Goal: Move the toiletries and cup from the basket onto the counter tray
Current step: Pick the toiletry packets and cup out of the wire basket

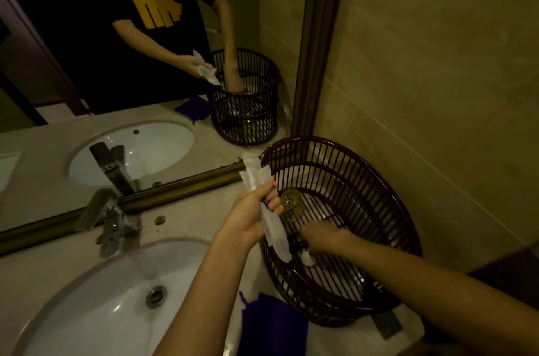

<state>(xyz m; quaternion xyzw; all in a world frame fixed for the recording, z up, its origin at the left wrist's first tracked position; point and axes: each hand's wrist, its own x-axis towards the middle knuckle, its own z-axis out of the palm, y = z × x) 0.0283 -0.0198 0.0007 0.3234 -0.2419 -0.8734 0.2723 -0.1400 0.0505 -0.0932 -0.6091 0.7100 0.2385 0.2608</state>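
A dark red slatted basket [364, 180] stands on the counter in the right corner by the mirror. My left hand [250, 218] hovers at its left rim, shut on several white wrapped toiletry packets [256, 177]. My right hand [323, 237] reaches down inside the basket, fingers curled around a small item with a white end [308, 260]; what it is stays unclear. A glass cup [292, 201] lies in the basket just beyond my left fingers. A dark tray edge [388, 323] shows under the basket's near side.
A white sink [96, 306] with a metal faucet [108, 221] fills the lower left. A purple cloth [271, 323] lies on the counter in front of the basket. The mirror [145, 64] runs behind; a tiled wall [437, 93] closes the right.
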